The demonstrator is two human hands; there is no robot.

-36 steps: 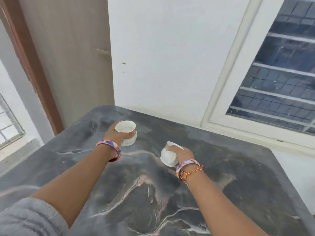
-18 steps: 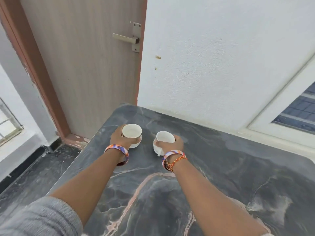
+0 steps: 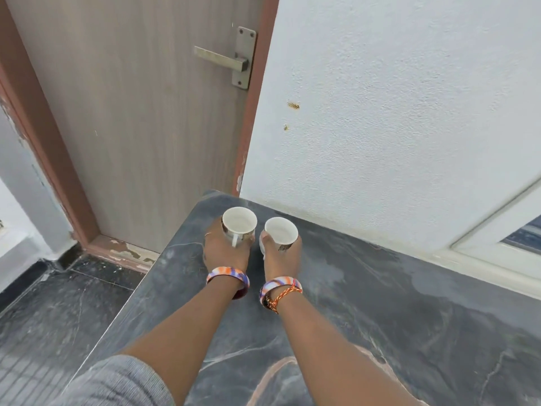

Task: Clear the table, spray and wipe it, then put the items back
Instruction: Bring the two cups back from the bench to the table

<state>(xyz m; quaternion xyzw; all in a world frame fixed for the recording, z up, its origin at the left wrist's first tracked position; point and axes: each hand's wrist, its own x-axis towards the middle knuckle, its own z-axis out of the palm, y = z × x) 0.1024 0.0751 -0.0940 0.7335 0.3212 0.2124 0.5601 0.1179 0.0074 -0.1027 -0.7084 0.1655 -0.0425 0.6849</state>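
Observation:
Two white cups stand upright, side by side, at the far left corner of the dark marble table (image 3: 380, 303). My left hand (image 3: 224, 250) is wrapped around the left cup (image 3: 239, 222), whose handle shows between my fingers. The right cup (image 3: 281, 230) is gripped from the near side by my right hand (image 3: 282, 257). Both cups look empty inside. Whether their bases rest on the tabletop is hidden by my hands. Each wrist wears a coloured bangle.
A white wall (image 3: 395, 112) runs along the table's far edge. A wooden door (image 3: 131, 112) with a metal handle (image 3: 222, 58) stands just past the left corner. Dark floor tiles (image 3: 52, 312) lie left of the table. A window frame (image 3: 497, 244) is at right.
Both hands have carried the cups left and away toward the table's far left corner and brought them close together. My view has swung left, showing more of the door and less of the window.

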